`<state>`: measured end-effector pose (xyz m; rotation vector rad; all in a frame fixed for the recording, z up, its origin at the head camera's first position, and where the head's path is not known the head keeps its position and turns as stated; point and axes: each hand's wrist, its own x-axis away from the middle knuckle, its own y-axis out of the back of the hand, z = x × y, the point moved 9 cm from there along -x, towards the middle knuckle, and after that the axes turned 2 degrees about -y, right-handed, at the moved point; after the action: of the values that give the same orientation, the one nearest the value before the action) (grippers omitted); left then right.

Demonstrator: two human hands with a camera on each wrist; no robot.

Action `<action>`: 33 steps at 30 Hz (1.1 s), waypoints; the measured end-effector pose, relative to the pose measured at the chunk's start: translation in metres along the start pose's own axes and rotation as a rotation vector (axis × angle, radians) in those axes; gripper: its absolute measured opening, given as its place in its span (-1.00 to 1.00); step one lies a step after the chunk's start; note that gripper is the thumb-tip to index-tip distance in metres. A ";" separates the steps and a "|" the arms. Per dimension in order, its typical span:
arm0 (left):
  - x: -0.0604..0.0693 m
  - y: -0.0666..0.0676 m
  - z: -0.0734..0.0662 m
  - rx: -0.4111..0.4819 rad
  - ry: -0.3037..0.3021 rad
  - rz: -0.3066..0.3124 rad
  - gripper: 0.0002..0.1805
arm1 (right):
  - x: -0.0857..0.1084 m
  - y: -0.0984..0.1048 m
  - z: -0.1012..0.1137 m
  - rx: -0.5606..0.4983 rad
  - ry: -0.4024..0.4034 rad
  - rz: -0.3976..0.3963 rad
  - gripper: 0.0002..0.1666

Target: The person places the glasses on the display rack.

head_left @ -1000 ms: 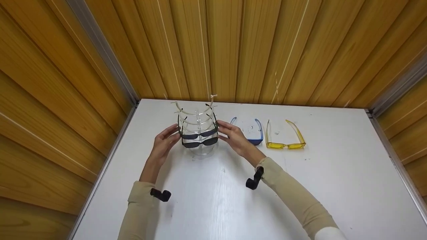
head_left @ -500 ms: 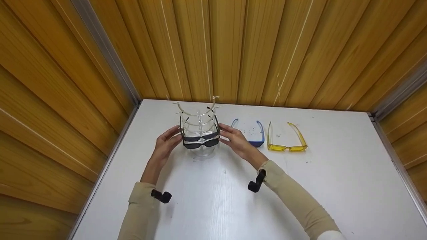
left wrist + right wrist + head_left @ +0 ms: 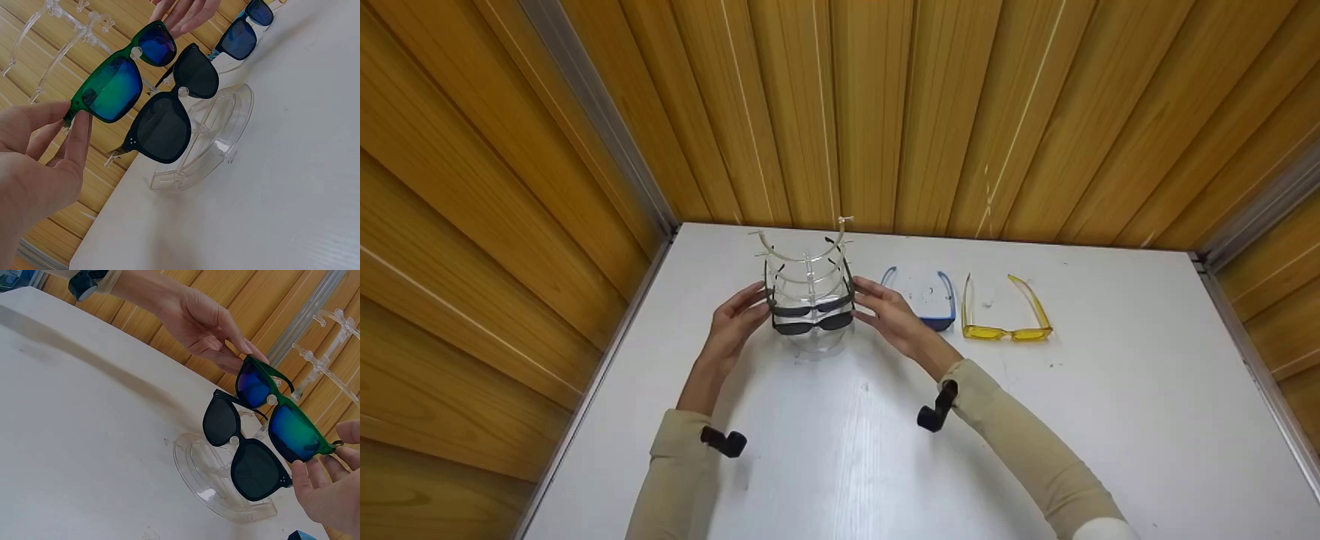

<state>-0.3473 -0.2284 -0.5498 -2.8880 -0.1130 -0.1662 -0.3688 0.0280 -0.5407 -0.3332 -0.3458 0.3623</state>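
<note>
A clear display stand [image 3: 811,279] with curved crossbars bears two pairs of sunglasses, one above the other. The lower pair is black sunglasses [image 3: 163,126] with dark lenses. Right above sits a pair of green-framed sunglasses [image 3: 292,430] with blue-green mirrored lenses, its bridge at a clear knob of the stand. My left hand [image 3: 733,319] pinches one outer corner of the green frame between thumb and fingers. At the opposite corner my right hand [image 3: 891,315] pinches the same frame near the hinge. Parts of the temples are hidden behind the lenses and fingers.
Blue sunglasses [image 3: 947,296] lie right of the stand, partly hidden by my right hand. Farther right are yellow sunglasses [image 3: 1006,334] with temples unfolded. The white table [image 3: 840,450] meets wood-patterned walls [image 3: 870,112] behind and at the sides.
The green sunglasses have come down slightly towards the black pair and their lenses tilt differently, with both hands still on them. Over the last half second almost nothing has moved.
</note>
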 end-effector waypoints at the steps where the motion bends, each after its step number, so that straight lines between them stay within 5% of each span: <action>1: 0.000 0.000 0.000 0.002 -0.001 0.003 -0.43 | 0.000 0.000 0.001 0.000 0.003 0.004 -0.37; 10: -0.003 0.007 -0.002 0.053 0.005 -0.002 -0.43 | 0.005 0.005 0.007 0.010 0.035 0.006 -0.35; 20: 0.012 0.024 0.001 0.002 0.044 -0.010 -0.45 | 0.020 0.028 0.007 0.049 0.003 0.022 -0.34; 33: 0.042 0.010 0.010 -0.098 0.089 0.092 -0.49 | 0.042 0.051 -0.004 0.032 -0.005 0.042 -0.35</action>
<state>-0.3036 -0.2327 -0.5561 -2.9705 0.0455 -0.2900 -0.3449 0.0888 -0.5521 -0.3086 -0.3379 0.4099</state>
